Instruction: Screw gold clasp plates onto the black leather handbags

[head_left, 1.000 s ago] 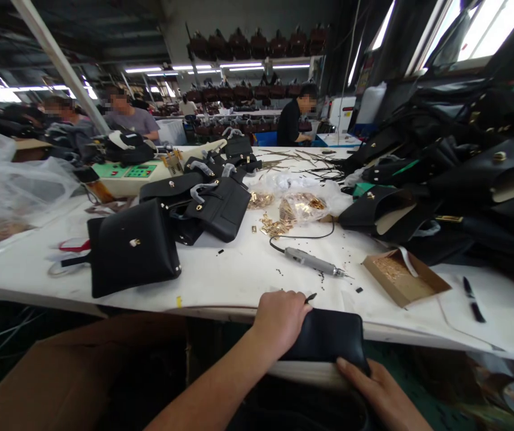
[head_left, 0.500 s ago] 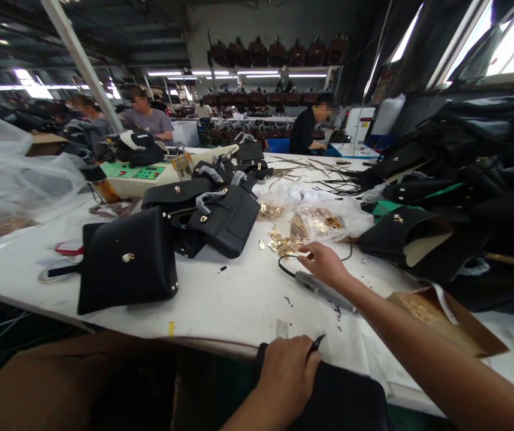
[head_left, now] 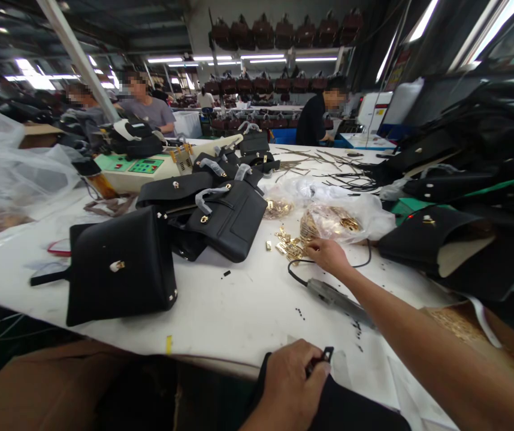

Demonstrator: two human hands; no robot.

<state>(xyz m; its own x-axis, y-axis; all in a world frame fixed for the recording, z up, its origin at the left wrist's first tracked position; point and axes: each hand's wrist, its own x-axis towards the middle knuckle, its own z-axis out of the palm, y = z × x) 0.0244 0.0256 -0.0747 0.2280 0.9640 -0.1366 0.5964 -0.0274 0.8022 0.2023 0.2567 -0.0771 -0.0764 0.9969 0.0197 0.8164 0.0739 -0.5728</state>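
In the head view, the hands were well apart. The left hand (head_left: 293, 378), near the worktop's (head_left: 221, 311) front edge, was closed on a small black tab (head_left: 327, 354) with a slot in its end. Beneath and beside that hand lay a smooth black panel (head_left: 351, 407), cut off by the bottom of the view.

Beyond it, the right hand (head_left: 330, 257) had its fingertips at the near side of loose gold plates (head_left: 289, 246), flat, shiny and oblong; whether they pinched one could not be told. Just behind this hand sat a crinkled clear bag (head_left: 329, 221) of gold parts. Below it lay a grey screwdriver (head_left: 331, 296), its front end hidden by the forearm. Left of both hands, a black leather bag (head_left: 120, 269) showed a gold clasp (head_left: 117, 266).
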